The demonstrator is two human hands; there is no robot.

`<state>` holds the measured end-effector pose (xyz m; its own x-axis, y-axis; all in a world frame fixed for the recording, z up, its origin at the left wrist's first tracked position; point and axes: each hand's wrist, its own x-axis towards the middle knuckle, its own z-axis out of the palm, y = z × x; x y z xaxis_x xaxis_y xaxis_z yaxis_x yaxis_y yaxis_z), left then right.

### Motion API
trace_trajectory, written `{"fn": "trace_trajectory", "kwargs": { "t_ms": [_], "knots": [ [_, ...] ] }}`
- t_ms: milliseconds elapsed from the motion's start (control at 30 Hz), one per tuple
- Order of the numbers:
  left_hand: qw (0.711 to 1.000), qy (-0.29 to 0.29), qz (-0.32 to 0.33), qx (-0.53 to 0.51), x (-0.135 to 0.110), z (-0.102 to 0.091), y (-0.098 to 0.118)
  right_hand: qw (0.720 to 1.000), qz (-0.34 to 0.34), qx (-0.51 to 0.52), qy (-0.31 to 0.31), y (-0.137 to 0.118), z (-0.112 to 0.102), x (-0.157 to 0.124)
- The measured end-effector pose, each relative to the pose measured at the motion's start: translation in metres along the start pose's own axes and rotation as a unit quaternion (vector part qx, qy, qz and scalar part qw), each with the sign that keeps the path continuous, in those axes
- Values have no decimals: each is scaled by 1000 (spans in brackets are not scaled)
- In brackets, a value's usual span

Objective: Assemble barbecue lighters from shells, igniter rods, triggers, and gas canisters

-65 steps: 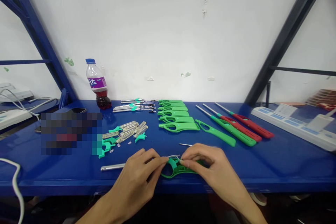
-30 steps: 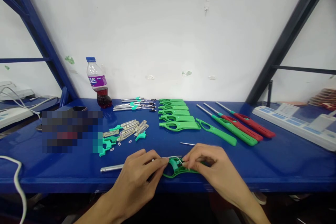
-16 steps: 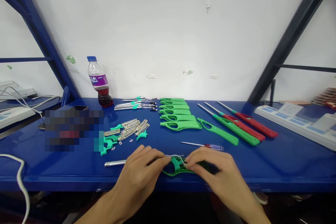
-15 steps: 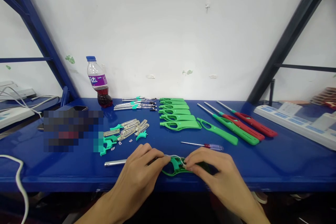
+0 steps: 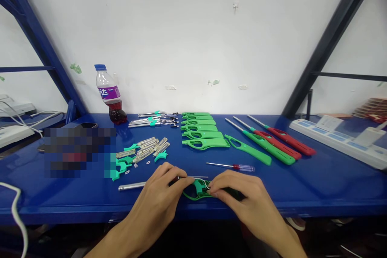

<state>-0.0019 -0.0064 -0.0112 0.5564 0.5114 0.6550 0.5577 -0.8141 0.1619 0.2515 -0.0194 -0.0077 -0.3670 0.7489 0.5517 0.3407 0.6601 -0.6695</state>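
At the near edge of the table lies an opened green lighter casing (image 5: 193, 198) with a long metal tube (image 5: 131, 186) sticking out to the left. A teal trigger (image 5: 198, 187) and a thin white wire (image 5: 206, 183) show inside it. My left hand (image 5: 161, 195) is closed around the lighter's neck, thumb and forefinger at the casing's left end. My right hand (image 5: 249, 193) pinches at the white wire beside the trigger; its fingers hide the casing's right part. Just beyond my hands lies a screwdriver (image 5: 242, 167) with a clear purple-red handle.
Several green casing halves (image 5: 205, 144) lie in a row behind. Long-nosed lighters (image 5: 272, 149) rest right; metal tubes with wires (image 5: 151, 122), clear fuel tanks (image 5: 148, 151) and teal triggers (image 5: 122, 165) left. A drink bottle (image 5: 110, 94) and a power strip (image 5: 338, 143) flank them.
The view has shifted slightly. My right fingertips have moved a little deeper into the casing with the wire, close to the trigger. My left hand keeps its hold on the lighter.
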Motion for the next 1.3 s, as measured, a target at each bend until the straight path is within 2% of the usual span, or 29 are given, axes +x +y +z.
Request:
{"fn": "trace_trajectory", "kwargs": {
  "t_ms": [400, 733, 1067, 1300],
  "knots": [
    [1000, -8, -8, -21, 1, -2, 1, 1000, -16, 5, -3, 5, 0, 0],
    [998, 2, -56, -39, 3, 1, 4, 1000, -28, 3, 0, 4, 1, 0],
    [997, 2, -63, -53, 3, -2, 8, 1000, -30, -5, 0, 4, 1, -1],
    [990, -10, -109, -88, 2, -3, 6, 1000, -24, -5, 0, 3, 0, 0]
  ]
}}
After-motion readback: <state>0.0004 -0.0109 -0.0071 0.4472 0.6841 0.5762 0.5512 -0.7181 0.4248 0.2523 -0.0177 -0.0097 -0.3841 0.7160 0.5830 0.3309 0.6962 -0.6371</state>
